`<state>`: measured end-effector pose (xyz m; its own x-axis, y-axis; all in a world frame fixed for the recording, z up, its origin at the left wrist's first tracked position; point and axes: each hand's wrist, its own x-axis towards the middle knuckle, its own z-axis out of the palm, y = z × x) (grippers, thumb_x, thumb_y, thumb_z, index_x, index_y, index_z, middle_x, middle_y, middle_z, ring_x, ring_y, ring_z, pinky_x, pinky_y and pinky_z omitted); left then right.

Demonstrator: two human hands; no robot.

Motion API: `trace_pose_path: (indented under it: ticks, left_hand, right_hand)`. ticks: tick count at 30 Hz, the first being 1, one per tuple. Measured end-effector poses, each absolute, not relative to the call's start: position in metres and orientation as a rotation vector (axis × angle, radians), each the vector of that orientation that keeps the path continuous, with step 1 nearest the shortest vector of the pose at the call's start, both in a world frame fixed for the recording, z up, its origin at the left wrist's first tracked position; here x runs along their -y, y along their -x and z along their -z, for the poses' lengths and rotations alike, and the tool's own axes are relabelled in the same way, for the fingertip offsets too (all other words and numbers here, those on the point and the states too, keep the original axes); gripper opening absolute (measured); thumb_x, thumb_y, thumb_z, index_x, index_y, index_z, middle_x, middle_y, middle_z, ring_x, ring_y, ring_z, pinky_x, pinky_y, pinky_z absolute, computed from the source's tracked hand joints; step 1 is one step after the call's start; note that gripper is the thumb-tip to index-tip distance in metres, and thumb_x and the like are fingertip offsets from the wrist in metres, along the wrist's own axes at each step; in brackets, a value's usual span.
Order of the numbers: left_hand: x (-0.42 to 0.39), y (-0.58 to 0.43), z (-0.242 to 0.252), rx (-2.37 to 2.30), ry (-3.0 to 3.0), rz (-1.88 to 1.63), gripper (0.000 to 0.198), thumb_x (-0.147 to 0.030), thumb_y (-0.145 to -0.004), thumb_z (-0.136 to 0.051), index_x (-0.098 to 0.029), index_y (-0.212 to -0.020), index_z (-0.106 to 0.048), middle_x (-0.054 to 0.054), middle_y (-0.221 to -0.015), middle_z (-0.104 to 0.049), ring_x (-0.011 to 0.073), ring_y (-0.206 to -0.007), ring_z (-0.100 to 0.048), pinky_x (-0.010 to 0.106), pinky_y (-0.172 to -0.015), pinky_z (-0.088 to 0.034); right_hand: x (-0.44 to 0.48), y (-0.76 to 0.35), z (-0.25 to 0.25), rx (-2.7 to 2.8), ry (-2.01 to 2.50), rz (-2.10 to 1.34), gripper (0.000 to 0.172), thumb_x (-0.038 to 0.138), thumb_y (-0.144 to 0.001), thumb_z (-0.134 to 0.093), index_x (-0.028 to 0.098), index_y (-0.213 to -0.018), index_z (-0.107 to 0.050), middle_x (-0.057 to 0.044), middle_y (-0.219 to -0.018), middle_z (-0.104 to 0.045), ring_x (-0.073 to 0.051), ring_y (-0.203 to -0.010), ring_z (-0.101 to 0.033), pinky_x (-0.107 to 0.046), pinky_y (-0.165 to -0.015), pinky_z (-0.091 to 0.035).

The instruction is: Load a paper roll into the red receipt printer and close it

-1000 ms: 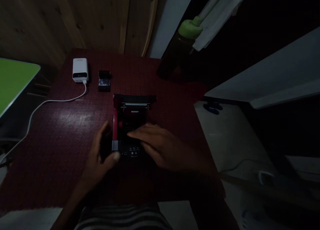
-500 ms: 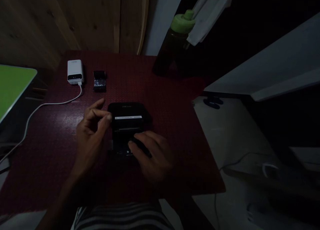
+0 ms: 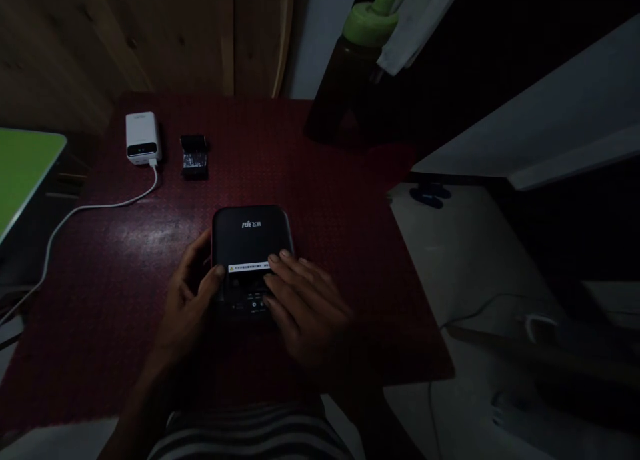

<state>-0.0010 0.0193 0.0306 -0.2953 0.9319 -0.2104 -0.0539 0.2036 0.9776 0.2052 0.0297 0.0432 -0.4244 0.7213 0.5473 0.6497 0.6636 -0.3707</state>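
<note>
A black box-shaped device (image 3: 251, 240) with a white logo and a white label strip lies on the red table (image 3: 350, 220), its lid down. My left hand (image 3: 193, 290) grips its left edge, thumb on top near the strip and fingers at the side. My right hand (image 3: 307, 303) rests over its right front part, fingers together on the lid by the strip. Under that palm, it is too dark to make out the dark pen-like item. Small buttons or markings show on the device's front part.
A white power bank (image 3: 142, 137) with a white cable stands at the back left, beside a small black roll (image 3: 194, 157). A green-capped bottle (image 3: 345, 80) stands at the back. A green board (image 3: 25, 170) is at far left.
The device's raised lid has come down flat. My left hand has moved onto the left edge, and my right hand now lies on the lid. The view has shifted slightly.
</note>
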Motion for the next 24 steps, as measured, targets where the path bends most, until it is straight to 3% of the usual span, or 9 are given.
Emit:
trace_pose_path:
  ticks: [4, 11, 18, 24]
  left_hand:
    - [-0.019, 0.001, -0.030, -1.481, -0.828, -1.273, 0.071, -0.055, -0.095, -0.087, -0.031, -0.159, -0.068, 0.010, -0.158, -0.074, 0.0369, -0.144, -0.072, 0.046, -0.110, -0.067]
    - [0.004, 0.008, -0.026, -1.475, -0.828, -1.292, 0.062, -0.050, -0.094, -0.087, -0.033, -0.153, -0.075, 0.009, -0.164, -0.069, 0.0398, -0.148, -0.069, 0.045, -0.107, -0.068]
    - [0.004, 0.005, -0.042, -1.576, -0.837, -1.201, 0.062, -0.043, -0.094, -0.084, -0.031, -0.154, -0.075, 0.008, -0.167, -0.067, 0.0399, -0.165, -0.052, 0.039, -0.108, -0.067]
    - [0.002, -0.006, -0.045, -1.572, -0.615, -1.252, 0.066, -0.040, -0.089, -0.085, -0.031, -0.153, -0.073, 0.008, -0.158, -0.073, 0.0352, -0.147, -0.069, 0.033, -0.097, -0.067]
  right_hand:
    - [-0.030, -0.205, -0.040, 2.164, 1.040, -0.127, 0.026, 0.013, -0.110, -0.063, 0.018, -0.128, -0.080, -0.014, -0.136, -0.086, -0.028, -0.135, -0.080, -0.046, -0.115, -0.066]
    - [-0.012, -0.211, -0.033, 1.937, 1.169, -0.255, 0.052, 0.011, -0.109, -0.064, 0.025, -0.158, -0.064, -0.011, -0.143, -0.083, -0.027, -0.139, -0.077, -0.048, -0.115, -0.065]
    - [-0.004, -0.212, -0.026, 1.871, 1.232, -0.246, 0.046, 0.018, -0.111, -0.064, 0.027, -0.157, -0.062, -0.011, -0.136, -0.084, -0.028, -0.129, -0.080, -0.047, -0.103, -0.070]
    - [-0.005, -0.213, -0.023, 1.851, 1.289, -0.225, 0.045, 0.022, -0.111, -0.067, 0.026, -0.155, -0.060, -0.013, -0.134, -0.083, -0.029, -0.121, -0.080, -0.049, -0.098, -0.071]
